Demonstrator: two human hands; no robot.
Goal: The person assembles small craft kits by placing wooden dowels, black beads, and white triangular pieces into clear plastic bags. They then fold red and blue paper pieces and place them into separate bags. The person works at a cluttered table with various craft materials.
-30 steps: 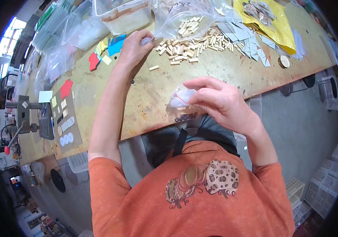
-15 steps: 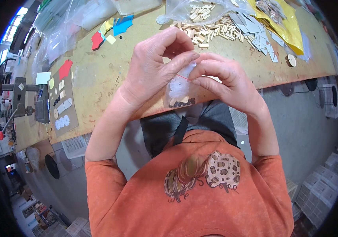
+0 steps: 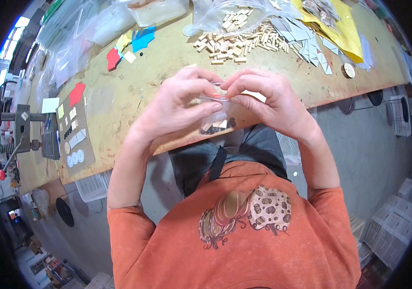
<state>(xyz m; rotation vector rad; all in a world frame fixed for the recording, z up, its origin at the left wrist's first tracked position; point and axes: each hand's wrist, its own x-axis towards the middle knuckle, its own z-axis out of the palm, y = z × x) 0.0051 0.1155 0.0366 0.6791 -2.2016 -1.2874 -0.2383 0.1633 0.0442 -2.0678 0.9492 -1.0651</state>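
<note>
Fingers, left hand (image 3: 179, 103): pinching one side of the clear bag (image 3: 219, 116) near its mouth.
Fingers, right hand (image 3: 269, 98): pinching the mouth's other side, tips close to the left's.
Bag: sitting between both hands at the table's (image 3: 119, 111) near edge, holding wood blocks (image 3: 222, 124) and black beads (image 3: 232, 121) low down.
Brown board (image 3: 89, 153): lying left, carrying small pieces.
Wooden disc (image 3: 348, 71): lying right.
Wood pile (image 3: 235, 47): spreading beyond the hands, grey triangles (image 3: 315, 49) lying beside it.
</note>
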